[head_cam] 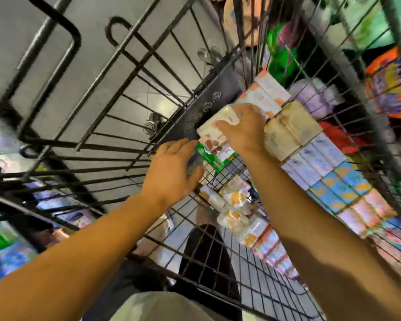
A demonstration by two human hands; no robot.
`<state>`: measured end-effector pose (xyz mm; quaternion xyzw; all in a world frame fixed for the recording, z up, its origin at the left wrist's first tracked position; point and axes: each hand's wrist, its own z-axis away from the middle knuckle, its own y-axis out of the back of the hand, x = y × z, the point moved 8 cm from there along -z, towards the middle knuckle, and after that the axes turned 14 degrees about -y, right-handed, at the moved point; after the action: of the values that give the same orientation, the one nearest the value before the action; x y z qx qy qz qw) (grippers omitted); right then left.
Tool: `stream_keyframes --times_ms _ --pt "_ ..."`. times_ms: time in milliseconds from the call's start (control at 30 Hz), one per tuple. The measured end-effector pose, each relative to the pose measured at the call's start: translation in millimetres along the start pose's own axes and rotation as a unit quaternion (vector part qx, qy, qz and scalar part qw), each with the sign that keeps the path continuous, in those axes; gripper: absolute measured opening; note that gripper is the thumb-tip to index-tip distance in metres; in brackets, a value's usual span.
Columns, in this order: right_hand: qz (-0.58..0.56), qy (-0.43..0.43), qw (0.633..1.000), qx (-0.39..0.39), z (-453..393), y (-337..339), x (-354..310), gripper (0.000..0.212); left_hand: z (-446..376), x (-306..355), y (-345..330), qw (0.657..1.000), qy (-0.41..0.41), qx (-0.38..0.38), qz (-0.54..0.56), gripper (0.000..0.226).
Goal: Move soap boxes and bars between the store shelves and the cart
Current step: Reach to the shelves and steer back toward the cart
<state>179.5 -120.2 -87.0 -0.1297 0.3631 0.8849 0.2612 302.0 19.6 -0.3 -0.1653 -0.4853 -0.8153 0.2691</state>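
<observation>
My right hand point(243, 130) has its fingers curled over a white soap box point(214, 133), lifting or setting it at the near end of the stacked row in the cart point(148, 107). My left hand point(171, 170) is loose and flat, holding nothing, fingertips just touching the box's left edge. A green box point(215, 159) sits directly beneath. I judge the job well along: cream boxes point(289, 130) and a long row of blue and pink boxes point(333, 181) already line the basket's right side (which direction this one travels, I cannot tell). The wire walls crowd both wrists; packaged goods point(389, 89) lie beyond the mesh.
</observation>
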Motion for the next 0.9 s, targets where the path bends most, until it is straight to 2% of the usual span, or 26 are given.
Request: stream_keyframes --times_ms 100,200,267,333,367,433,533,633,700,800,900 --pt "-0.103 -0.042 0.993 -0.029 22 14 14 0.044 -6 7 7 0.996 0.015 0.030 0.077 0.058" --pt "-0.184 -0.056 0.979 -0.067 48 24 27 0.007 -9 5 3 0.975 0.087 0.055 0.197 0.058" --pt "-0.257 -0.087 0.952 -0.139 70 15 36 0.008 -7 0 -11 0.928 0.152 0.050 0.337 0.057" --pt "-0.303 -0.126 0.927 -0.183 85 1 48 0.021 -1 -1 -25 0.853 0.202 0.047 0.478 0.043" --pt "-0.306 -0.138 0.922 -0.192 89 -5 52 0.027 2 -1 -30 0.818 0.219 0.047 0.530 0.037" --pt "-0.249 -0.122 0.945 -0.175 89 -9 52 0.025 7 -5 -33 0.788 0.237 0.060 0.565 0.035" --pt "-0.168 -0.081 0.978 -0.098 71 -2 47 0.030 15 -17 -31 0.785 0.270 0.099 0.548 0.032" --pt "-0.017 0.007 1.000 -0.021 33 2 36 0.064 20 -32 -28 0.791 0.295 0.135 0.519 0.032" --pt "0.084 0.045 0.995 -0.027 10 -6 28 0.078 23 -40 -28 0.799 0.302 0.133 0.502 0.035" --pt "0.141 0.054 0.988 -0.042 -5 -15 19 0.079 26 -45 -30 0.810 0.304 0.119 0.487 0.037" --pt "0.165 0.074 0.984 -0.012 -5 -15 12 0.063 27 -46 -33 0.817 0.302 0.113 0.477 0.036"
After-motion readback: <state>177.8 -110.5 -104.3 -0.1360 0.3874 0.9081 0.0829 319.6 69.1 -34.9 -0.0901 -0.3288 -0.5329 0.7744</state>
